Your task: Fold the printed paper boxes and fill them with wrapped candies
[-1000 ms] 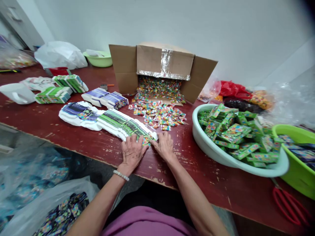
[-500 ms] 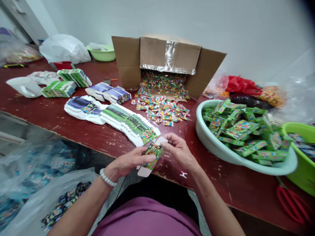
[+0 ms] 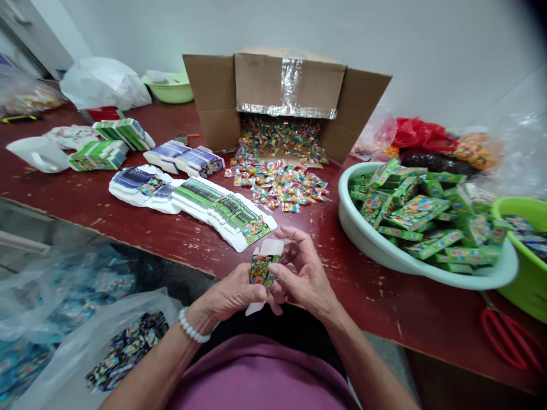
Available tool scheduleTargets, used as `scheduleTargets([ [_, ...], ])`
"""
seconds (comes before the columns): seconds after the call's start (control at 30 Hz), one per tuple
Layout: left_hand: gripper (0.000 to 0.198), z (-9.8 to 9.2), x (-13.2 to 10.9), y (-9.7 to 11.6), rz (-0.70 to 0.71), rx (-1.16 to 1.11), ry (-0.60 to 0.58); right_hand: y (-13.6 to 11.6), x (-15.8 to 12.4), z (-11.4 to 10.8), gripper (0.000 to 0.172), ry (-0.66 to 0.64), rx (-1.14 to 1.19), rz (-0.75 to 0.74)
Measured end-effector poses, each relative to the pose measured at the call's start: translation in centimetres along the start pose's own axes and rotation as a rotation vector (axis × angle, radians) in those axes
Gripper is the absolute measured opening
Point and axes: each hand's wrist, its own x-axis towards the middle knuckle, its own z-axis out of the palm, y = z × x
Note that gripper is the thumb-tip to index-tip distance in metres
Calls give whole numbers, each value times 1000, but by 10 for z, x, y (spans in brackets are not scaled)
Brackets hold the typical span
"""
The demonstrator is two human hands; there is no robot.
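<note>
I pinch a small green carton (image 3: 261,269) between my left hand (image 3: 233,293) and right hand (image 3: 304,274), above the near edge of the surface (image 3: 128,210). Its white end flaps stand open. The row of flat cartons (image 3: 222,213) lies just beyond it.

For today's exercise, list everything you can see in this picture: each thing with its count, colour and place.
small carton: one, green print, white flaps, held in both hands
flat cartons: fanned row, green and blue, table centre
cardboard box: one, brown, on its side, open
wrapped candies: many, multicoloured, spilling from box
pale basin: one, full of green cartons, right
green basin: one, far right
scissors: one, red handles, right edge
table: one, dark red, worn
left hand: on carton
right hand: on carton
</note>
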Motion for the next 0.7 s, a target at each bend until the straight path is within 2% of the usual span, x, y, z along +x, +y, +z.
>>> scheduleTargets([
  [0.13, 59, 3, 0, 1, 4, 29, -7, -5, -4, 1, 38, 174, -367, -229],
  [0.2, 60, 3, -2, 0, -11, 61, 17, -8, -4, 0, 30, 138, -507, -325],
  [0.27, 61, 2, -4, -2, -40, 115, 19, -12, -3, -3, 27, 15, -532, -368],
  [0.37, 63, 0, -7, -5, -66, 122, -1, -15, -2, -9, 23, -113, -508, -355],
  [0.5, 59, 2, -8, -8, -132, 125, -18, -13, -2, -17, 18, -243, -443, -239],
  [0.57, 55, 3, -8, -7, -171, 145, -35, -11, -3, -21, 12, -280, -418, -226],
  [0.7, 39, 3, -9, -3, -227, 175, -20, -12, -7, -24, 15, -332, -374, -193],
])
